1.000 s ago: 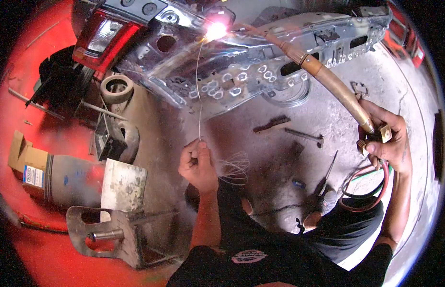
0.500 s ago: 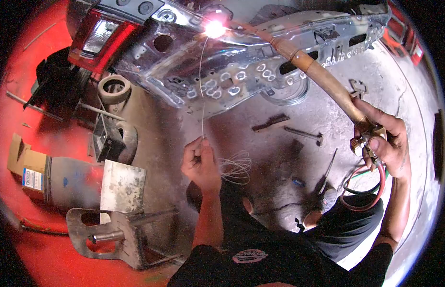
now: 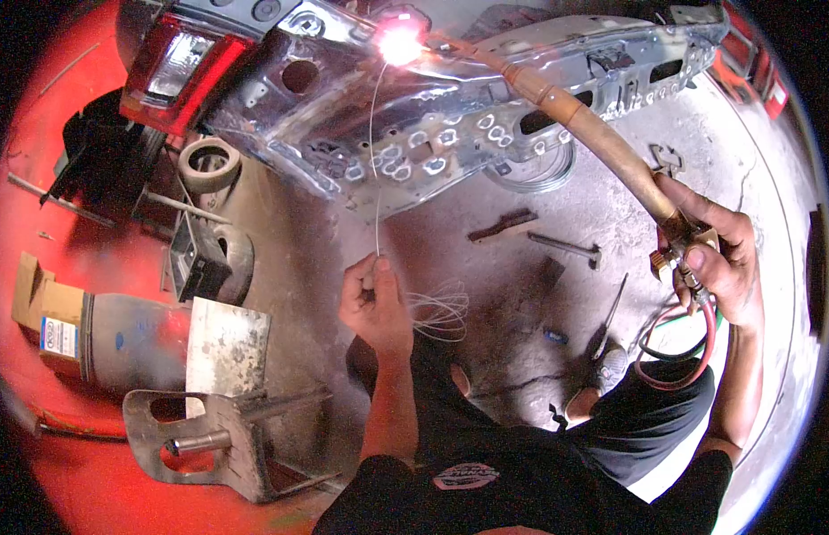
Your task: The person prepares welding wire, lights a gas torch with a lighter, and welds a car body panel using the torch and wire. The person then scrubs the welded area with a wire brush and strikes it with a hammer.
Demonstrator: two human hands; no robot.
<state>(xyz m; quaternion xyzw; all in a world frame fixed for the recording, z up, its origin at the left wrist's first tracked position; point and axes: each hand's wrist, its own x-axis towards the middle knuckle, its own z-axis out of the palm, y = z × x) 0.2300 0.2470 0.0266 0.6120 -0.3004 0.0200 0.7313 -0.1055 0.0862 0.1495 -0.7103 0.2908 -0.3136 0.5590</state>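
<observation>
My left hand (image 3: 376, 303) pinches a thin wire (image 3: 373, 169), which rises to a bright glow (image 3: 401, 41) on a bare metal car panel (image 3: 414, 134). Loose loops of the wire (image 3: 441, 312) hang beside that hand. On the right, my right hand (image 3: 722, 259) is wrapped round the valve end of a brass torch (image 3: 610, 147). The torch slants up and left, its tip beside the glow. Red and green hoses (image 3: 704, 357) run down from its valves. Glare hides the exact point where wire, flame and panel meet.
A tail light (image 3: 182, 71) is at the upper left. A cylinder (image 3: 133, 339), a cardboard box (image 3: 59, 321), a metal stand (image 3: 245, 446) and a roll of tape (image 3: 209, 164) are on the left. A hammer (image 3: 566, 248) and a coil of wire (image 3: 539, 174) lie on the floor.
My right hand and the torch's valve end have shifted slightly left and down. The wire bends a little more, and my left hand has moved slightly right. The glow stays at the same part of the panel.
</observation>
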